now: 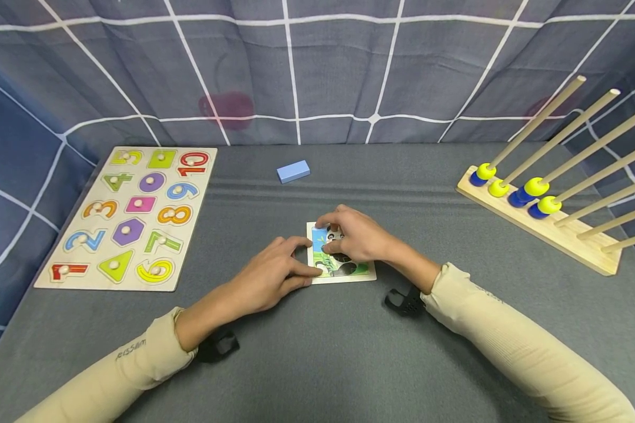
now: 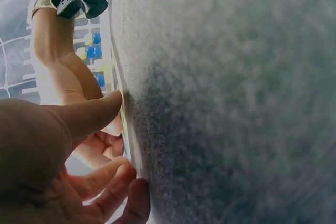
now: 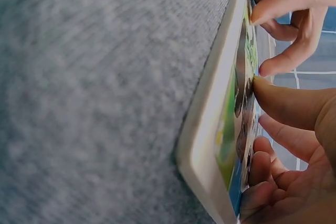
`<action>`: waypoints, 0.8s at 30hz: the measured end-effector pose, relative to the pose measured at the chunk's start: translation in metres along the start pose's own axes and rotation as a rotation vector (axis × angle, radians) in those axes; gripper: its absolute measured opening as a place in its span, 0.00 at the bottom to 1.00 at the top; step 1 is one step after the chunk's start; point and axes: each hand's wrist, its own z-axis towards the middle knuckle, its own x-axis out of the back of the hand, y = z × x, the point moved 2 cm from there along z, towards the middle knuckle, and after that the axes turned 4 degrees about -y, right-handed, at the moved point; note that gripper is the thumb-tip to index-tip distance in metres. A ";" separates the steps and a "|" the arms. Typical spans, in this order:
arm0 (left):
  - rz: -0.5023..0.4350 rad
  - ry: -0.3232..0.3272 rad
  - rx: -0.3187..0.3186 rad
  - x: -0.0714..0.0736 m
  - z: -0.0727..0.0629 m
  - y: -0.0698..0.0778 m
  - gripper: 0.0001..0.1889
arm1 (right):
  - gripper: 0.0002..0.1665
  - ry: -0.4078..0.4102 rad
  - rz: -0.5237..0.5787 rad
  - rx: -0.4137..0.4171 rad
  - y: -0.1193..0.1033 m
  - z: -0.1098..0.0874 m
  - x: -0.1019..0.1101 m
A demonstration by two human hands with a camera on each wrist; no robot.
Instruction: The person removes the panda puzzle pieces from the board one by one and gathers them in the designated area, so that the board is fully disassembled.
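Observation:
A small panda picture puzzle (image 1: 344,279) with a pale frame lies flat on the grey table. Along its left side is my left hand (image 1: 267,275), thumb tip on the lower left corner and forefinger at the left edge. My right hand (image 1: 361,236) reaches over the picture from the right, covering part of the panda. Its thumb and forefinger are set on either side of a blue puzzle piece (image 1: 318,239) at the upper left. In the right wrist view, the right thumb (image 3: 278,98) meets the picture surface, with the other fingers bent beside it.
A number-and-shape peg board (image 1: 132,247) lies at the left. Behind the puzzle is a blue block (image 1: 293,171). At the right stands a wooden rod stacker (image 1: 540,226) with yellow and blue beads on some rods. A checked curtain (image 1: 328,70) hangs behind the table.

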 end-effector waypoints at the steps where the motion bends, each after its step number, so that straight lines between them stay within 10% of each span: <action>1: -0.002 0.007 0.004 0.000 0.001 0.000 0.12 | 0.25 0.000 0.001 0.000 0.000 0.000 0.000; 24: -0.031 -0.041 0.130 0.002 0.007 -0.002 0.19 | 0.24 0.010 0.067 -0.040 -0.004 0.000 0.000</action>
